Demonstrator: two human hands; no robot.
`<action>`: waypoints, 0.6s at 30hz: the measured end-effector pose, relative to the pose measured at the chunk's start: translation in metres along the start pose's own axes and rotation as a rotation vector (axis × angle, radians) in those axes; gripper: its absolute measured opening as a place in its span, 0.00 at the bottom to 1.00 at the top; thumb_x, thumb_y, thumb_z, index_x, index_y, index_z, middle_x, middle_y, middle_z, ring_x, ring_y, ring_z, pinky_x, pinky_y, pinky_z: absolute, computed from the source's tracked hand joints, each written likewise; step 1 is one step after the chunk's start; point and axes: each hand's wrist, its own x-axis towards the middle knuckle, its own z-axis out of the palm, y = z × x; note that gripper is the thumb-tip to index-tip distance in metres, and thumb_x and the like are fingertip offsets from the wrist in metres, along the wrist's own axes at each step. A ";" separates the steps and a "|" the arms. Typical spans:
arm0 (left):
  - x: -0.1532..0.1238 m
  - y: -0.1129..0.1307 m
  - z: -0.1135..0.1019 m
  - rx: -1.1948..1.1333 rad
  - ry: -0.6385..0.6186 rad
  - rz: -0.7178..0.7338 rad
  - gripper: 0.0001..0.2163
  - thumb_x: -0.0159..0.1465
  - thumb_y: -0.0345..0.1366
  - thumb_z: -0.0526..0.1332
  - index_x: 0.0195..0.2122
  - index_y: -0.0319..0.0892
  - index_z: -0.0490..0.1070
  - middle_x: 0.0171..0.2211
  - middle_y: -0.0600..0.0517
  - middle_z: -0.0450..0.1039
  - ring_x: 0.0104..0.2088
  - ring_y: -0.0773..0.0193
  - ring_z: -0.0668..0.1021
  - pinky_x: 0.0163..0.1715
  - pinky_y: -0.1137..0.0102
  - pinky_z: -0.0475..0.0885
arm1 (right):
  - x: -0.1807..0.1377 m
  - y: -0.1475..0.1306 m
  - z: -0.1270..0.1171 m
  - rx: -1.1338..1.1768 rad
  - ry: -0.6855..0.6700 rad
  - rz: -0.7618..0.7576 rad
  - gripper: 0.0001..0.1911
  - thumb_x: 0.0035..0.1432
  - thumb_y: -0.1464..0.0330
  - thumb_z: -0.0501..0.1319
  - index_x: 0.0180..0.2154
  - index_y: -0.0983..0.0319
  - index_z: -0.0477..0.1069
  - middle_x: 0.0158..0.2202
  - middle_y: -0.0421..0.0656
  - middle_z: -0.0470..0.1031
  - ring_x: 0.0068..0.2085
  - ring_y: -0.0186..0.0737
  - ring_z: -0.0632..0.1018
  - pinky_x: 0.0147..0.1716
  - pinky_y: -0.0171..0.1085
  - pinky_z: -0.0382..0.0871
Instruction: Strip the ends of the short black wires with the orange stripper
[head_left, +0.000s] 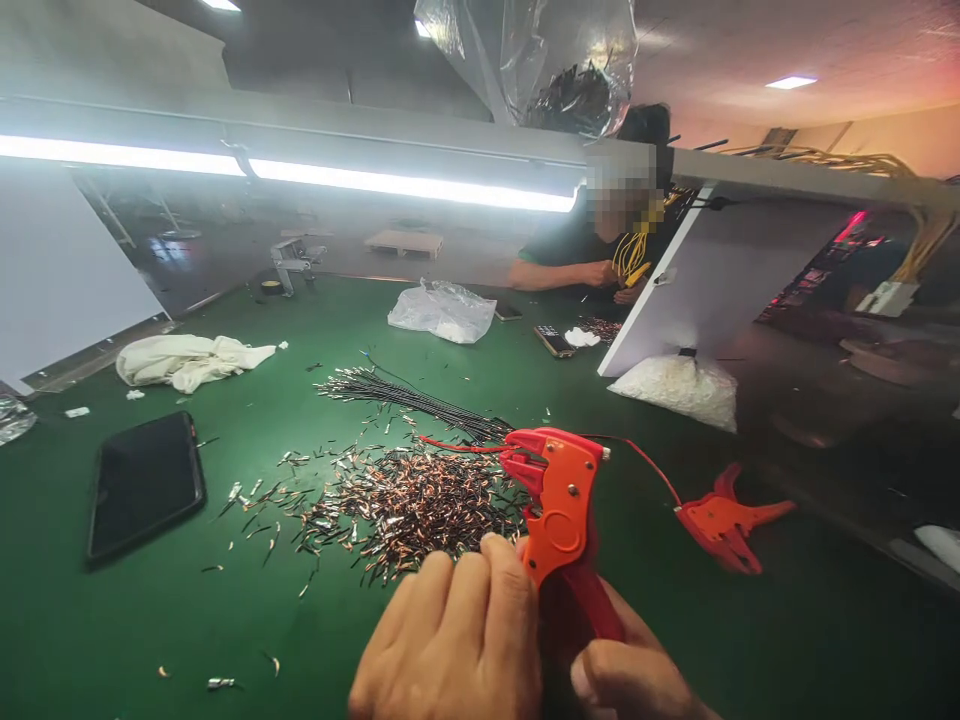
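Note:
An orange and red wire stripper [568, 490] stands upright in front of me, its jaws facing left. My right hand [637, 670] is wrapped round its red handle. My left hand [457, 640] is curled beside the tool, with the fingertip side against its lower body; whatever lies inside those fingers is hidden. A thin red wire [461, 446] shows left of the jaws. Behind the tool lies a bundle of black wires [412, 400] with metal ends. A heap of short cut wire ends [420, 505], copper and black, sits left of the stripper.
A second orange stripper [731, 515] lies at right, a red cord [645, 455] reaching it. Left are a black phone [146, 485] and a white cloth [191, 360]. Farther back are a clear plastic bag [442, 312], a white filled bag [679, 390] and a co-worker [559, 245] handling yellow wires.

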 end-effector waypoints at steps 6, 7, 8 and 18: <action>-0.003 0.006 0.000 -0.044 -0.064 0.106 0.09 0.64 0.20 0.57 0.37 0.36 0.74 0.20 0.57 0.71 0.22 0.67 0.73 0.24 0.69 0.62 | -0.001 -0.002 -0.003 0.003 0.021 0.089 0.22 0.33 0.79 0.57 0.34 0.59 0.77 0.26 0.35 0.71 0.28 0.36 0.69 0.31 0.36 0.61; -0.002 0.006 0.000 -0.050 -0.072 0.129 0.08 0.63 0.20 0.57 0.37 0.36 0.74 0.20 0.57 0.71 0.21 0.67 0.72 0.24 0.69 0.61 | -0.001 -0.001 -0.005 0.006 0.022 0.088 0.23 0.34 0.78 0.58 0.36 0.60 0.77 0.27 0.36 0.71 0.29 0.37 0.69 0.32 0.36 0.61; -0.002 0.005 0.000 -0.061 -0.082 0.154 0.08 0.63 0.20 0.58 0.37 0.35 0.74 0.20 0.57 0.70 0.21 0.67 0.72 0.23 0.69 0.61 | -0.001 0.001 -0.008 0.009 0.022 0.084 0.22 0.35 0.77 0.60 0.37 0.60 0.77 0.28 0.37 0.71 0.30 0.38 0.69 0.33 0.36 0.62; -0.004 -0.004 0.007 -0.342 -0.156 0.066 0.07 0.64 0.26 0.58 0.30 0.43 0.70 0.18 0.59 0.66 0.19 0.65 0.68 0.22 0.67 0.59 | 0.003 0.008 -0.013 0.064 -0.038 0.095 0.16 0.47 0.63 0.72 0.38 0.63 0.76 0.32 0.41 0.69 0.34 0.38 0.70 0.34 0.33 0.64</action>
